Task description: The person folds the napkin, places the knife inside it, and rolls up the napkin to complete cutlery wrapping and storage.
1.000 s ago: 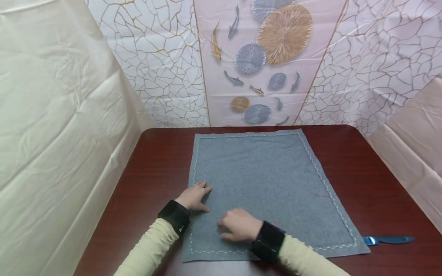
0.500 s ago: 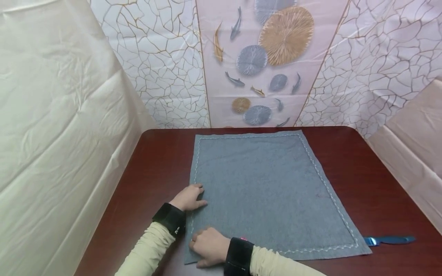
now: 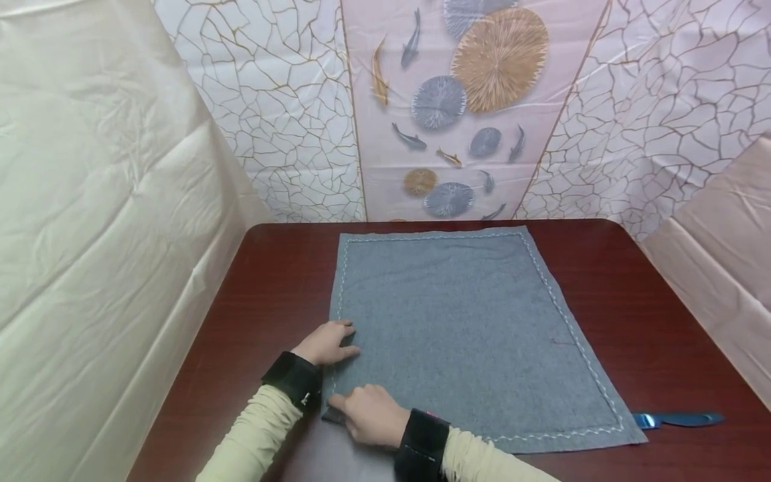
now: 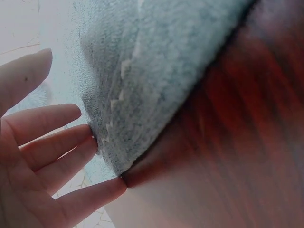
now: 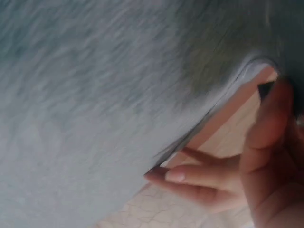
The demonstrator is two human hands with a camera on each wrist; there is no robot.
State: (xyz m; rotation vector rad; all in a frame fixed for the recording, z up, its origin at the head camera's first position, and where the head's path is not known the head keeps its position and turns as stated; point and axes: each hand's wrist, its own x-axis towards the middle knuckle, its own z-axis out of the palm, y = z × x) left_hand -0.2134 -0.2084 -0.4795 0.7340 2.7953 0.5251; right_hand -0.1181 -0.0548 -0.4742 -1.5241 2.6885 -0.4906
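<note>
A grey cloth [image 3: 464, 328] lies flat mid-table [image 3: 662, 321]. The right hand [image 3: 370, 415] pinches its corner at 7 o'clock, lifting it slightly; the left hand [image 3: 325, 343], fingers straight, presses the 9 o'clock edge. This looks like the start of a fold: next, the corner wants carrying toward 1 o'clock.

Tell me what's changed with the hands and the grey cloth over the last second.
The right hand slid from the middle of the cloth's near part toward its near left corner, and now grips that corner, which has come up off the table. The left hand drew back slightly along the left edge and still rests there. The rest of the grey cloth stays flat, and the blue knife has not moved.
</note>
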